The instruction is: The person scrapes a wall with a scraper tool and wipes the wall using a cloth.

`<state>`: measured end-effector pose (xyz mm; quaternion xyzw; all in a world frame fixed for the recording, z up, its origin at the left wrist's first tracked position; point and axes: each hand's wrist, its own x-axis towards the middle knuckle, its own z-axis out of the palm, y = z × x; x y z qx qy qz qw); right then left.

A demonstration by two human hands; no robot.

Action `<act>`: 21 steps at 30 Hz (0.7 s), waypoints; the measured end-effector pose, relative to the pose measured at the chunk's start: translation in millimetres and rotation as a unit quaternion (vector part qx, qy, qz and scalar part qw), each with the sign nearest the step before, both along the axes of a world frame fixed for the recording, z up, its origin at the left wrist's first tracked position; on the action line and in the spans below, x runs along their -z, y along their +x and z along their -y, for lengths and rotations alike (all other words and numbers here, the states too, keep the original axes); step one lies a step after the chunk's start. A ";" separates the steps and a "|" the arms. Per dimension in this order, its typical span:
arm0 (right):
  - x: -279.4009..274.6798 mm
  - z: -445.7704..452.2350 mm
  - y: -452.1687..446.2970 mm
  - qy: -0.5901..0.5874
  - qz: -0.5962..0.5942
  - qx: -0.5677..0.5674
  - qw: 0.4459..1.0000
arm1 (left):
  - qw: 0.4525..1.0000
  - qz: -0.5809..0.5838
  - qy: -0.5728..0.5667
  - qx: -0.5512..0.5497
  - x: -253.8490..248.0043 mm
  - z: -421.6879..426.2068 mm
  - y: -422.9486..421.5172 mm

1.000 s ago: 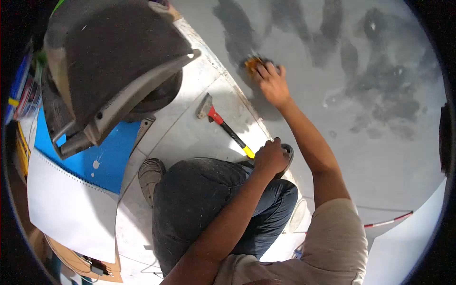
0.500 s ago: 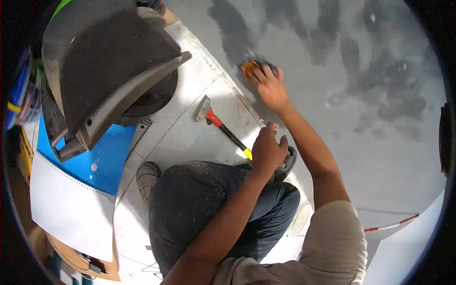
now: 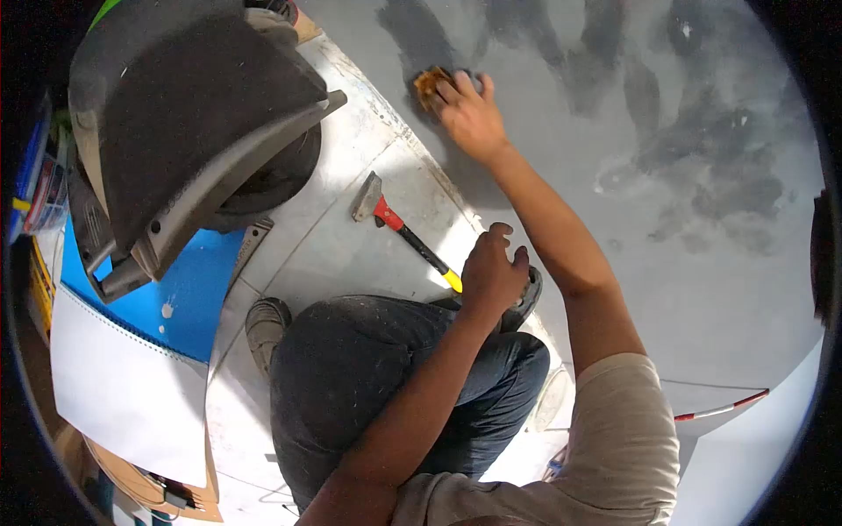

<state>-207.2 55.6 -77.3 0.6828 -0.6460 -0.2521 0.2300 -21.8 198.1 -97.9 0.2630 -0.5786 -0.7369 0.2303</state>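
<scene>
Your right hand (image 3: 472,119) is closed on an orange-brown wad (image 3: 431,88), fingers bent over it, pressed to the grey surface (image 3: 561,167). A dark piece shows by the fingertips too, too blurred to name. Your left hand (image 3: 495,273) is nearer your body, below the right one and well apart from it; its fingers are loosely bent, with a gap between thumb and fingers, and you have nothing visible in it.

Dark patches (image 3: 706,167) spread over the grey surface to the right of your right hand. Just left of your left hand you have the yellow end of a scraper (image 3: 408,235); its black and red handle slants away over the pale tiled floor (image 3: 329,250) to a grey head. A dark rounded object (image 3: 526,298) shows partly behind your left hand; whether they touch, you cannot tell from this view.

Below that hand are your legs in dark jeans (image 3: 351,368), with a shoe (image 3: 266,333) to their left. Farther left of both hands, a large dark item (image 3: 197,114) partly covers a blue sheet (image 3: 189,285), with white spiral-bound paper (image 3: 132,386) below. Well right of your left hand, past your sleeve (image 3: 623,421), runs a red-and-white strip (image 3: 724,407).
</scene>
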 end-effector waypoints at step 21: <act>-21.1 -79.1 3.9 -0.029 -0.002 0.041 0.999 | 0.999 0.036 -0.001 0.019 -6.5 1.9 4.5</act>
